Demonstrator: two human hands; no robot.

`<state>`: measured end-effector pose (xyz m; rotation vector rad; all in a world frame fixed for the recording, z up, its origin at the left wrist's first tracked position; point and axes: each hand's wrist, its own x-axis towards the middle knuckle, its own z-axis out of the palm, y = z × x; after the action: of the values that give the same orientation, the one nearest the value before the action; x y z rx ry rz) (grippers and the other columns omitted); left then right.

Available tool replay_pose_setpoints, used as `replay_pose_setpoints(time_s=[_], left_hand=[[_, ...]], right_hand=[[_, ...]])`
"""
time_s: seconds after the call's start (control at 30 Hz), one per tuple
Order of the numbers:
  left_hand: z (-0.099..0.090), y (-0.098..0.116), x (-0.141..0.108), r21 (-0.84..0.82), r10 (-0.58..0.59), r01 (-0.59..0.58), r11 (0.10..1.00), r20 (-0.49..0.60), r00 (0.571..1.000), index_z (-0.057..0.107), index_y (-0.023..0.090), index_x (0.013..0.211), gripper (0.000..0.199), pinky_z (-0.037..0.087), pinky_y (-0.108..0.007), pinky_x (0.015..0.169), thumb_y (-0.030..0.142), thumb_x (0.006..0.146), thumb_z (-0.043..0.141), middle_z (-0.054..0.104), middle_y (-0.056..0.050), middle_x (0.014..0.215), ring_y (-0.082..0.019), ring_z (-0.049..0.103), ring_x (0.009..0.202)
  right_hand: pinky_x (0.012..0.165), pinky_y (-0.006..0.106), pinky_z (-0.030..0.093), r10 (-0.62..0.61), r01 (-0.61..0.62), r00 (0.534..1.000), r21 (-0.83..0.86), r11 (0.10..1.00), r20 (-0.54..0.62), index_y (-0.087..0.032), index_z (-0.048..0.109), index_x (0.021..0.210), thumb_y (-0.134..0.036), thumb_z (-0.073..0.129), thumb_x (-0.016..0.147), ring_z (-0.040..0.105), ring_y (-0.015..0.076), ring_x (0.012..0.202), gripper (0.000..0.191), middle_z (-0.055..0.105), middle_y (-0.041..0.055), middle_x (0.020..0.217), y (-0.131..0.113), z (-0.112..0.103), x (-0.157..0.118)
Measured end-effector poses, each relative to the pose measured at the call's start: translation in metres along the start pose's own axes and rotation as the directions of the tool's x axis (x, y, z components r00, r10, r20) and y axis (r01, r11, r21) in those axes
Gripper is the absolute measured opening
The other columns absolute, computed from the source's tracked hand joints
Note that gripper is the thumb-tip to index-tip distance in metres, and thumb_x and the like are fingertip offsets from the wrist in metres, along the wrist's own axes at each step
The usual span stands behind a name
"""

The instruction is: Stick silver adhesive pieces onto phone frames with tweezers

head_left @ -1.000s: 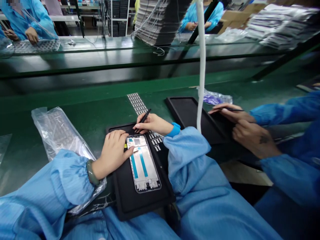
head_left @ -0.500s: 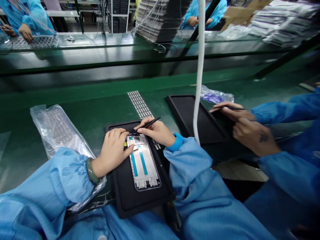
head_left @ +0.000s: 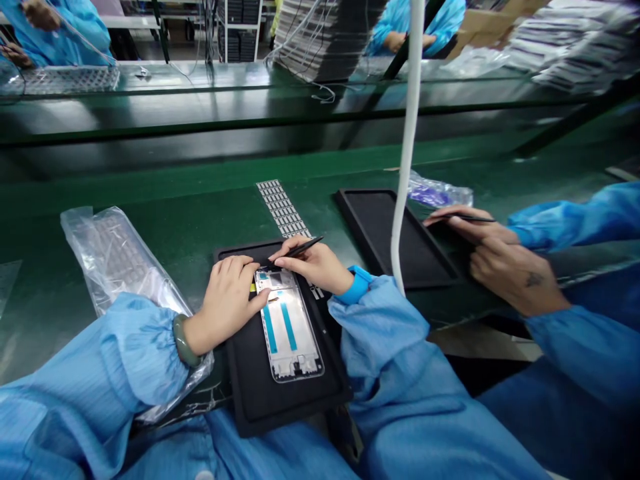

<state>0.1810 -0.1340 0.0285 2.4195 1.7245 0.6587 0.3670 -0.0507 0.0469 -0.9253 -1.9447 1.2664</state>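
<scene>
A silver phone frame with blue strips lies on a black tray in front of me. My left hand rests over its upper left edge, thumb on the metal and fingers near the top. Pinched in my right hand is a thin black tool, its lower end at the frame's top edge, where my fingers hide the tip. A sheet of small labels lies behind the tray, partly covered by my right hand.
A clear plastic bag lies at left. A white cable hangs right of centre. Farther right are a second black tray, a purple-tinted bag and another person's hands. People work across the bench.
My hands and the phone frame have hardly moved. The view has shifted slightly, with the cable a little farther right. Across the bench at left, a person's hand has lifted off the tray.
</scene>
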Motion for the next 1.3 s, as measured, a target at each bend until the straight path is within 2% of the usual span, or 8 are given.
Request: replay_pose_setpoints(time_s=[0.23,0.4,0.57,0.67,0.8,0.93,1.1,1.3], left_hand=[[0.000,0.000,0.000,-0.018,-0.005,0.005,1.000,0.005,1.000,0.055,0.014,0.113,0.041,0.037,-0.043,0.091,0.042,0.083,0.057,0.056,-0.011,0.114,-0.028,0.049,0.107],[-0.002,-0.002,0.000,-0.169,-0.023,0.011,0.986,-0.067,0.998,0.054,0.017,0.111,0.038,0.037,-0.039,0.091,0.043,0.084,0.057,0.058,-0.009,0.115,-0.024,0.050,0.108],[-0.002,-0.005,0.001,-0.330,-0.056,0.007,0.944,-0.139,0.989,0.057,0.020,0.099,0.022,0.038,-0.036,0.089,0.035,0.083,0.061,0.063,-0.003,0.102,-0.019,0.055,0.100],[-0.001,-0.005,0.002,-0.376,-0.067,-0.002,0.926,-0.171,0.983,0.058,0.021,0.095,0.018,0.038,-0.035,0.088,0.032,0.082,0.063,0.065,-0.001,0.098,-0.018,0.056,0.096],[-0.001,-0.005,0.002,-0.334,-0.066,0.018,0.942,-0.132,0.989,0.058,0.021,0.095,0.014,0.038,-0.035,0.086,0.027,0.083,0.062,0.065,-0.001,0.097,-0.018,0.056,0.095],[-0.001,-0.005,0.001,-0.263,-0.045,0.025,0.965,-0.068,0.997,0.057,0.020,0.097,0.019,0.038,-0.036,0.086,0.030,0.082,0.062,0.064,-0.003,0.100,-0.020,0.055,0.097],[-0.001,-0.005,0.001,-0.226,-0.029,0.018,0.974,-0.046,0.999,0.057,0.020,0.097,0.018,0.038,-0.036,0.086,0.030,0.083,0.061,0.063,-0.003,0.100,-0.020,0.054,0.097],[-0.001,-0.005,0.001,-0.224,-0.028,0.019,0.974,-0.041,0.999,0.057,0.020,0.096,0.017,0.038,-0.037,0.085,0.030,0.082,0.060,0.063,-0.003,0.099,-0.021,0.054,0.096]], right_hand=[[0.069,0.033,0.052,0.031,-0.030,0.998,0.017,0.999,-0.051,-0.019,0.059,0.076,-0.041,0.070,0.073,0.065,0.0184,0.075,0.025,0.067,0.0025,0.079,0.001,0.001,-0.002],[0.062,0.029,0.053,0.085,-0.049,0.981,0.204,0.978,-0.174,-0.019,0.057,0.074,-0.039,0.074,0.070,0.065,0.0162,0.067,0.027,0.068,0.0024,0.074,-0.008,0.005,-0.007],[0.061,0.026,0.053,0.090,-0.015,0.978,0.372,0.928,-0.186,-0.019,0.056,0.074,-0.035,0.075,0.071,0.065,0.0139,0.065,0.024,0.070,0.0025,0.076,-0.015,0.017,-0.009],[0.061,0.026,0.054,0.110,-0.029,0.977,0.396,0.918,-0.184,-0.020,0.056,0.075,-0.036,0.075,0.071,0.066,0.0149,0.067,0.024,0.069,0.0018,0.076,-0.015,0.023,-0.008],[0.063,0.029,0.054,0.107,-0.025,0.967,0.329,0.944,-0.233,-0.020,0.058,0.078,-0.037,0.075,0.070,0.066,0.0166,0.068,0.025,0.067,0.0017,0.076,-0.011,0.021,-0.010],[0.066,0.032,0.054,0.092,-0.041,0.936,0.154,0.987,-0.340,-0.020,0.058,0.079,-0.039,0.075,0.070,0.065,0.0180,0.070,0.026,0.066,0.0024,0.078,-0.003,0.013,-0.017],[0.071,0.033,0.054,0.034,-0.025,0.953,0.034,0.999,-0.300,-0.020,0.059,0.081,-0.041,0.070,0.075,0.066,0.0203,0.081,0.025,0.068,0.0043,0.084,0.003,0.015,-0.025],[0.062,0.030,0.051,-0.063,-0.010,0.941,-0.211,0.977,-0.333,-0.020,0.061,0.080,-0.039,0.066,0.078,0.063,0.0178,0.071,0.020,0.067,0.0032,0.080,-0.003,0.021,-0.024]])
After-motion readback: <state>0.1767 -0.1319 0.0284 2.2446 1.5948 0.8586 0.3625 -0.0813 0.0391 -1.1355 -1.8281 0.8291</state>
